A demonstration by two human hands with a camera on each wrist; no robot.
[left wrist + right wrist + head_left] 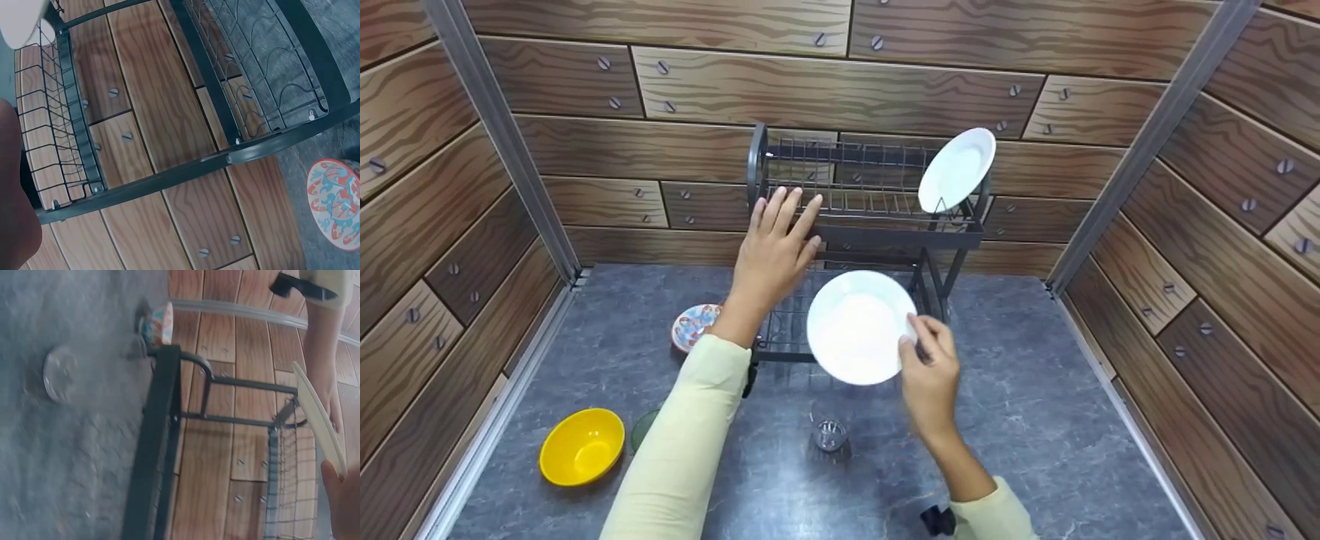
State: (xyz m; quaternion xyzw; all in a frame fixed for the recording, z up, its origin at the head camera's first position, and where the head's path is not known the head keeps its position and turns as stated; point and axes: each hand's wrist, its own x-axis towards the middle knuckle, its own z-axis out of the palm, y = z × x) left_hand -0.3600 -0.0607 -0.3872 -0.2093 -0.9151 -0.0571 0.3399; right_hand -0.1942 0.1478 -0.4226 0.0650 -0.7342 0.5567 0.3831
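Note:
My right hand (931,375) pinches the right edge of a white plate (861,328) between thumb and fingers. The plate is held in front of a dark two-tier dish rack (900,238), its round face toward the head camera. In the right wrist view the same plate (318,422) appears nearly edge-on. Fingers spread and extended, my left hand (772,255) lies over the left part of the rack's upper front rail. A second white plate (958,170) leans upright at the right end of the upper tier.
Left of the rack lies a bowl with a red and blue pattern (694,326). A yellow bowl (583,448) stands at the front left, and a greenish dish (643,429) is partly hidden by the left sleeve. Nearer the front is a clear glass (830,435). Wood-patterned walls (840,90) enclose the floor.

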